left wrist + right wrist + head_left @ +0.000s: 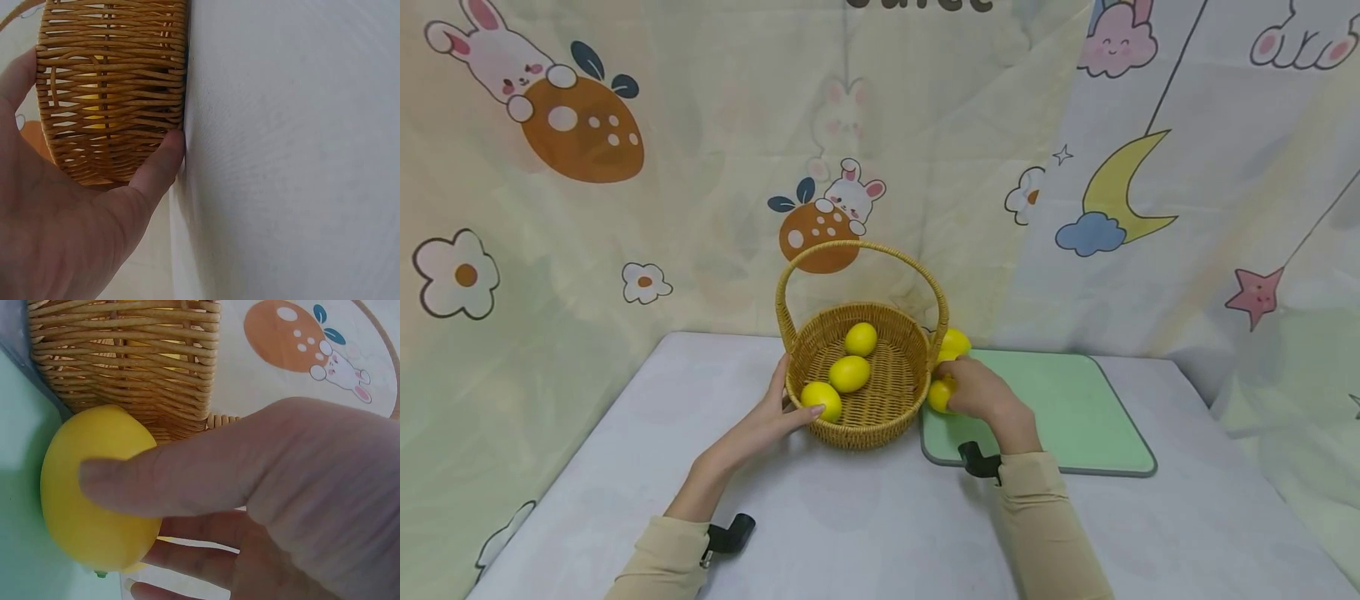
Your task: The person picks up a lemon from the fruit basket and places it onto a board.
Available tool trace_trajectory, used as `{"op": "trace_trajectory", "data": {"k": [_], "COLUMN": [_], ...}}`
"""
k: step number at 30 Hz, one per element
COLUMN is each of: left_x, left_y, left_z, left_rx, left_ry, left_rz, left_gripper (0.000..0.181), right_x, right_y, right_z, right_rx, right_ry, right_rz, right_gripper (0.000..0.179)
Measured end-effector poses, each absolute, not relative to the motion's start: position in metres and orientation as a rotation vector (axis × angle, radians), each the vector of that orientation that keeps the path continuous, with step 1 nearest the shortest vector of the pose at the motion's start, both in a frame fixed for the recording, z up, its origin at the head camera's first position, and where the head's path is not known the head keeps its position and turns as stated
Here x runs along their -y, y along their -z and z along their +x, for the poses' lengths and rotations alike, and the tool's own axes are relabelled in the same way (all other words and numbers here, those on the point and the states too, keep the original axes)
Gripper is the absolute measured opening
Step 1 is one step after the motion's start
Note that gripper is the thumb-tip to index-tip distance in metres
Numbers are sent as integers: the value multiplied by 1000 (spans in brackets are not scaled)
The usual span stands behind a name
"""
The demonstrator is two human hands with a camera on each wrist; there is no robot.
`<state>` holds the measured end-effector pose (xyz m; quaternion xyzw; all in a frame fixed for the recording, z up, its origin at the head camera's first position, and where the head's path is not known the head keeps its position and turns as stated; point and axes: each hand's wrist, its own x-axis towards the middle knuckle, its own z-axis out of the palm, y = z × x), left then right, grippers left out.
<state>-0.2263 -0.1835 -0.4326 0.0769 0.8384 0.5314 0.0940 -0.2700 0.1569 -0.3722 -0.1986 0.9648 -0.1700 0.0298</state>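
Note:
A round wicker basket [857, 433] with a tall arched handle stands on the table. Inside lie three yellow lemons: one at the back [861, 339], one in the middle [849, 374] and one by the front-left rim [822, 401]. My left hand [769, 414] grips the basket's left side, its thumb and fingers spread around the woven wall [119, 87]. To the right of the basket, my right hand [983, 393] holds a lemon [69, 487], thumb across its side, low over the green board. Behind that hand more yellow lemon [955, 342] shows, partly hidden.
The green cutting board [1060, 417] with a grey edge lies right of the basket on the white table [865, 525]. A patterned cloth [715, 183] with rabbits and flowers hangs behind the table. Each wrist carries a black camera mount [730, 535].

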Motion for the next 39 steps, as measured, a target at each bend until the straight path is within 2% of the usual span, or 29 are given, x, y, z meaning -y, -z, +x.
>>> {"op": "trace_trajectory", "data": {"k": [8, 23, 39], "left_x": [185, 185, 184], "left_y": [433, 432, 434], "left_z": [-226, -227, -227], "left_rx": [-2481, -2481, -2478], "left_ry": [-1584, -1609, -1608], "left_rz": [220, 254, 257], "left_gripper": [111, 109, 110], "right_x": [-160, -172, -160], "right_y": [370, 347, 309], "right_z": [-270, -261, -228], "right_rx": [-3002, -2956, -2967], "right_ry": [484, 586, 647], "right_rz": [-549, -519, -632], "right_gripper": [29, 54, 48]}}
